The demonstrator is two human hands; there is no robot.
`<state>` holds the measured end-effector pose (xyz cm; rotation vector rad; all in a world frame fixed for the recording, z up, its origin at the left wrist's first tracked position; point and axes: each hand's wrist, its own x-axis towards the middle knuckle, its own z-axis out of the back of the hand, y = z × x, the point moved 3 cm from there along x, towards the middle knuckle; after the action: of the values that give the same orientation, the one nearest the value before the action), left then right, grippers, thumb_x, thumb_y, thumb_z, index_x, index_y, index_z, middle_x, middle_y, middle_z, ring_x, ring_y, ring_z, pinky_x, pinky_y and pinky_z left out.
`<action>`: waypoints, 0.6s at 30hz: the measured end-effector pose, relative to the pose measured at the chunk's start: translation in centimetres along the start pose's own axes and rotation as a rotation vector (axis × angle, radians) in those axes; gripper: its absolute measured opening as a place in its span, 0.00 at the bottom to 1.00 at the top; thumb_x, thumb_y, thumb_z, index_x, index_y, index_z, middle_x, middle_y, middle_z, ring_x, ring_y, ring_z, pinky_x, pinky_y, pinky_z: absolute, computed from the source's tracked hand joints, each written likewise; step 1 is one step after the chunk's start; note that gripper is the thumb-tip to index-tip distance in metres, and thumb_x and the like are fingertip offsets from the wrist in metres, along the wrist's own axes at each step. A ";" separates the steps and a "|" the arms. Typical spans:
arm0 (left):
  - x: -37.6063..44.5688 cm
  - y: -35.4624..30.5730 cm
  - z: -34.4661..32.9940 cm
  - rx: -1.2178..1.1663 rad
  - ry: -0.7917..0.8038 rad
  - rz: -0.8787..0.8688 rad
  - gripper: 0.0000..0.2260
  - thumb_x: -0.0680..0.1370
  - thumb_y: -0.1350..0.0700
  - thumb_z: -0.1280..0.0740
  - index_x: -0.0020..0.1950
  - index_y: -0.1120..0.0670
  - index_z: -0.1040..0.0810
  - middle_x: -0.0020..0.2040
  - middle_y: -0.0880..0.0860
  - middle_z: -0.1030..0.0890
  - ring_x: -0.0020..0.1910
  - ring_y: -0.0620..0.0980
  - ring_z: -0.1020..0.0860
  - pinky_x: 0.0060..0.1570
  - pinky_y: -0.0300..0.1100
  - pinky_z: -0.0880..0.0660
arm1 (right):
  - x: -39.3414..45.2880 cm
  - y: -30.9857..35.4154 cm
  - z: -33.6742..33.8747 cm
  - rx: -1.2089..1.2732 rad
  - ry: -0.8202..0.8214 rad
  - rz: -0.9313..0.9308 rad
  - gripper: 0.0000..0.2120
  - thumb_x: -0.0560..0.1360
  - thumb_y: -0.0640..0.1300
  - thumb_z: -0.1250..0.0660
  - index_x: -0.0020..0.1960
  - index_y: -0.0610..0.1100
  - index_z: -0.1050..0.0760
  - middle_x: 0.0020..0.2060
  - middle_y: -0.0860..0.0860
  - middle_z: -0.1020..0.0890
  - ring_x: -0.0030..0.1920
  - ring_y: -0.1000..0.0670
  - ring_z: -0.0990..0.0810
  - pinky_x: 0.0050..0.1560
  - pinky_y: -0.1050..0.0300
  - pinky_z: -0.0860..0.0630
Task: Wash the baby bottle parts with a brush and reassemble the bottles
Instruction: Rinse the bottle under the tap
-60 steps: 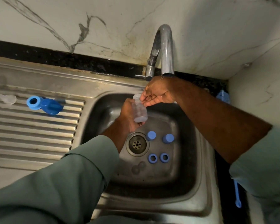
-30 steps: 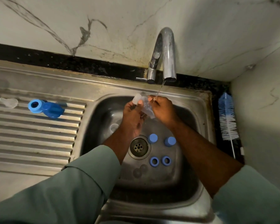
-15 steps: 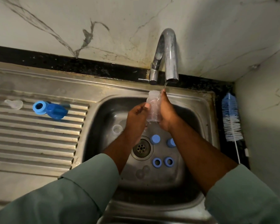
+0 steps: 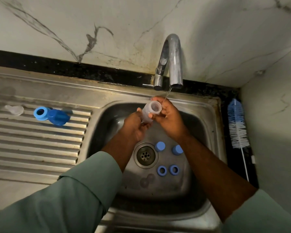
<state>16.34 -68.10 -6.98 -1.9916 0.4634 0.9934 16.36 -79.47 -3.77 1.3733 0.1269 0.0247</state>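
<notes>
A small clear bottle body (image 4: 150, 111) is tilted under the tap (image 4: 172, 64), its open mouth turned up toward me. My left hand (image 4: 134, 126) grips its lower end and my right hand (image 4: 168, 118) curls round its neck. A thin stream of water falls from the spout onto my right fingers. On the sink floor lie two blue caps (image 4: 160, 146), two blue rings (image 4: 161, 171) and two clear teats (image 4: 147, 179). The blue-and-white bottle brush (image 4: 237, 125) lies on the dark counter at the right.
On the ribbed drainboard (image 4: 32, 148) at the left lie a blue ring with a blue cap (image 4: 51, 116) and a clear teat (image 4: 14, 109). The drain (image 4: 145, 155) sits mid-basin. A marble wall stands behind and to the right.
My right hand came off the tap area and joined the left on the bottle. The bottle went from upright under the spout to tilted with its mouth toward me. Water now runs.
</notes>
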 end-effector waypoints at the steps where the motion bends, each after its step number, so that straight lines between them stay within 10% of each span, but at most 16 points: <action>1: 0.0 -0.1 0.0 0.016 0.008 -0.005 0.15 0.83 0.52 0.39 0.63 0.62 0.25 0.62 0.63 0.21 0.51 0.55 0.20 0.52 0.49 0.22 | -0.2 -0.1 0.1 0.008 -0.031 -0.013 0.21 0.72 0.31 0.31 0.64 0.40 0.30 0.56 0.48 0.22 0.57 0.52 0.22 0.55 0.65 0.24; 7: -0.6 -0.3 0.7 0.151 -0.022 -0.089 0.06 0.78 0.54 0.30 0.51 0.56 0.22 0.49 0.55 0.18 0.51 0.55 0.18 0.52 0.51 0.19 | -0.1 -1.4 1.3 0.142 -0.216 -0.131 0.15 0.74 0.33 0.32 0.59 0.41 0.26 0.54 0.44 0.20 0.55 0.45 0.20 0.54 0.56 0.22; 18: -3.1 0.5 3.7 0.202 -0.101 -0.565 0.18 0.74 0.68 0.29 0.63 0.61 0.25 0.53 0.55 0.20 0.50 0.49 0.19 0.47 0.35 0.20 | -1.5 -2.6 -1.5 0.828 -0.268 -0.416 0.16 0.77 0.34 0.38 0.64 0.42 0.27 0.57 0.45 0.20 0.58 0.46 0.20 0.56 0.54 0.21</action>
<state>12.36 -65.51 -6.01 -1.7344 -0.0600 0.6547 14.58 -78.68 -6.47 2.1308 0.2080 -0.6183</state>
